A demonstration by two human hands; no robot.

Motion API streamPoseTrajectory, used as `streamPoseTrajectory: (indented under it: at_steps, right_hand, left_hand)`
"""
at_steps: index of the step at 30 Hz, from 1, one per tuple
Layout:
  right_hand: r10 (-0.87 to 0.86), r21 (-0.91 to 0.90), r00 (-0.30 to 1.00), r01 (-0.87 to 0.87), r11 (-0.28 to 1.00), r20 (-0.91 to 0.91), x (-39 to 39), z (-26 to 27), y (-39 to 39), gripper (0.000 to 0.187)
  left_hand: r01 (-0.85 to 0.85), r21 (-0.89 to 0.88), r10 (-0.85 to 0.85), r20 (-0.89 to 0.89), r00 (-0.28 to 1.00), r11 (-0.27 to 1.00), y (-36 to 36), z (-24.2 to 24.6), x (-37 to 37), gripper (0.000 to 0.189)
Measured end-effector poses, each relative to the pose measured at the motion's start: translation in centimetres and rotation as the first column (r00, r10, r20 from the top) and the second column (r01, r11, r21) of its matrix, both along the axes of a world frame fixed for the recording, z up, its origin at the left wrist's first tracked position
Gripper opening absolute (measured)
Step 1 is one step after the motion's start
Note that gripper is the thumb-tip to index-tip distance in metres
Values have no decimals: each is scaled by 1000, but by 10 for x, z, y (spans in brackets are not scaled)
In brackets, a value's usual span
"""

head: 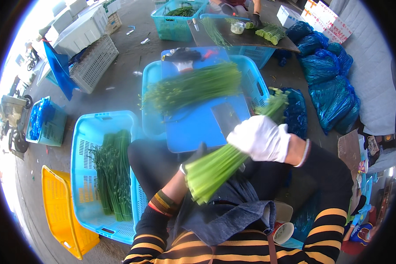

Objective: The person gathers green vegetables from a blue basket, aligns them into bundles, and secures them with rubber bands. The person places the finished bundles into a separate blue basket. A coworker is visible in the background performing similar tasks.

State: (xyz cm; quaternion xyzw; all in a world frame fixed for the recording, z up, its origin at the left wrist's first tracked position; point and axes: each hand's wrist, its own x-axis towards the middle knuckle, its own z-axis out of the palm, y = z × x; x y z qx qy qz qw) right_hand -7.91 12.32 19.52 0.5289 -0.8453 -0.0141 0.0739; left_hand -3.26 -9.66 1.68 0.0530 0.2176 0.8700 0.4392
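Observation:
My right hand (260, 138), in a white glove, is closed around a bunch of green flowering chive stalks (214, 175), tilted over my lap with the cut ends toward the lower left. Lower left of it is my left hand (198, 156) in a dark glove, partly hidden by the bunch; its fingers cannot be made out. A blurred pile of chives (194, 85) lies across the blue board (198, 132). A wide metal blade (222, 115) rests on the board, its near end hidden by my right hand. Dark gloves (184, 54) lie at the board's far edge.
A light-blue crate (102, 115) with chive bundles (113, 171) stands at my left, beside a yellow crate (57, 211). Beyond the board, a co-worker's gloved hands (255, 20) are over a low table (244, 39) with more bunches. Blue plastic bags (329, 89) are piled to the right.

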Motion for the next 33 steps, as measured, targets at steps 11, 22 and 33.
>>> streamPoseTrajectory:
  at_steps: [11, 22, 33]
  right_hand:
    - [-784, 290, 475, 745, 600, 400, -4, -21, 66, 45]
    - [-704, 192, 704, 706, 682, -89, 85, -89, 33, 22]
    - [-633, 190, 706, 607, 772, 318, 87, -76, 31, 71]
  left_hand:
    - [-267, 306, 295, -48, 954, 914, 120, 3, 6, 80]
    - [-429, 261, 326, 357, 875, 865, 130, -23, 13, 46]
    - [-403, -6, 387, 298, 873, 915, 97, -40, 27, 36]
